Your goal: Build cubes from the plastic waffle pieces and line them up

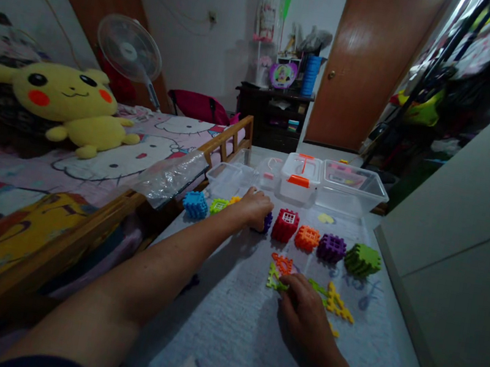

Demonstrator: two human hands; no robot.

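Note:
In the head view, my left hand (257,208) reaches far across the table, its fingers curled over a dark blue stack of interlocking plastic tiles (267,223). Closer in, my right hand (306,308) has its fingertips closed on a lime green tile (274,277), beside an orange triangular tile (283,264). Just right of that hand lies a yellow triangular tile (338,304). A row of tile stacks runs along the table: light blue (195,205), lime (218,206), red (285,225), orange (307,238), purple (332,248) and green (362,261).
Behind the row stand clear plastic bins (350,191) and a lidded box (300,177) with orange clips. A wooden bed rail (130,205) borders the table's left side. On the bed sits a yellow plush toy (72,100). A white cabinet (470,200) rises at right.

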